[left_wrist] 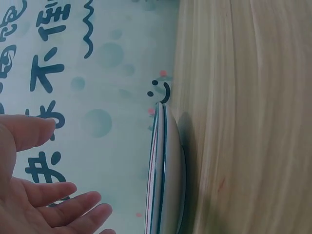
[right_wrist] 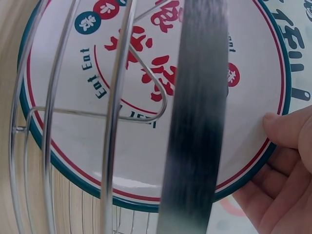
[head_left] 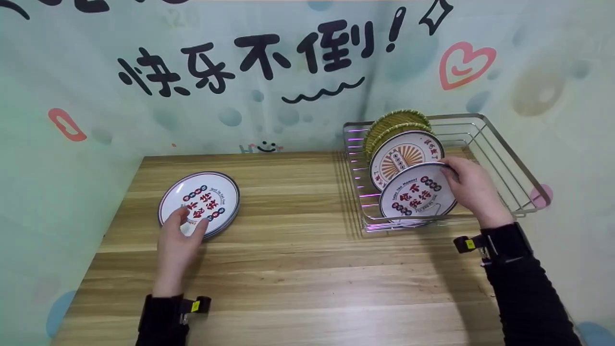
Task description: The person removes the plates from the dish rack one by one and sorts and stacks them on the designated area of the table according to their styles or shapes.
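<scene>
Right hand (head_left: pixel 473 191): fingers curl over the upper right edge of the front plate (head_left: pixel 417 194), thumb on its face, grasping it; this plate stands upright in the wire rack (head_left: pixel 509 163), ahead of a second plate (head_left: pixel 403 156) and green-rimmed plates (head_left: pixel 395 121). Left hand (head_left: pixel 177 240): fingers relaxed and straight, resting on the near rim of the stacked plates (head_left: pixel 199 201) lying flat on the wooden table (head_left: pixel 298 259), well apart from the rack.
</scene>
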Motion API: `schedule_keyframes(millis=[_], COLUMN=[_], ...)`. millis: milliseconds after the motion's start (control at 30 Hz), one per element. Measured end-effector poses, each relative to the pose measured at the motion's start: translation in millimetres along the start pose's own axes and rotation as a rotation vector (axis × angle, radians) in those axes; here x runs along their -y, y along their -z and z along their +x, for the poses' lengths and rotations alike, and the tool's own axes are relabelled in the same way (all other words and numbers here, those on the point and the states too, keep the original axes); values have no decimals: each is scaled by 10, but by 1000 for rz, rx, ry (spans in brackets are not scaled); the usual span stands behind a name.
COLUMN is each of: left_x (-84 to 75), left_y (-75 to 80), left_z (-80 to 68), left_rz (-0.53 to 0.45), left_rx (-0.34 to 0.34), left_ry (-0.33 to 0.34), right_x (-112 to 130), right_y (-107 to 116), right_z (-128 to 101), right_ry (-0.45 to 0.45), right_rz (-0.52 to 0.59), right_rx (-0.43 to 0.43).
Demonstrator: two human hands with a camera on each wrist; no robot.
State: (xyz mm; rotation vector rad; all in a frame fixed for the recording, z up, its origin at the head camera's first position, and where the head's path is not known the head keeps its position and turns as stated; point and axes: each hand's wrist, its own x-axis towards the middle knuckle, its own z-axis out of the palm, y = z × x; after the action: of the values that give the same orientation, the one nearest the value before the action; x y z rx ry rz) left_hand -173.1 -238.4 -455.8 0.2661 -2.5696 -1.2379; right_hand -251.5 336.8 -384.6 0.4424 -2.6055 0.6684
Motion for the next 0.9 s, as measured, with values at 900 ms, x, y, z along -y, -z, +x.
schedule_keyframes(millis=[900], left_x=[-236], left_y=[-313], left_z=[-11], left_rz=[51], left_rx=[46], left_ry=[-185], right_x=[28], right_y=[12], right_z=[-44], right_ry=[-1], right_rz=[2], right_rx=[-57])
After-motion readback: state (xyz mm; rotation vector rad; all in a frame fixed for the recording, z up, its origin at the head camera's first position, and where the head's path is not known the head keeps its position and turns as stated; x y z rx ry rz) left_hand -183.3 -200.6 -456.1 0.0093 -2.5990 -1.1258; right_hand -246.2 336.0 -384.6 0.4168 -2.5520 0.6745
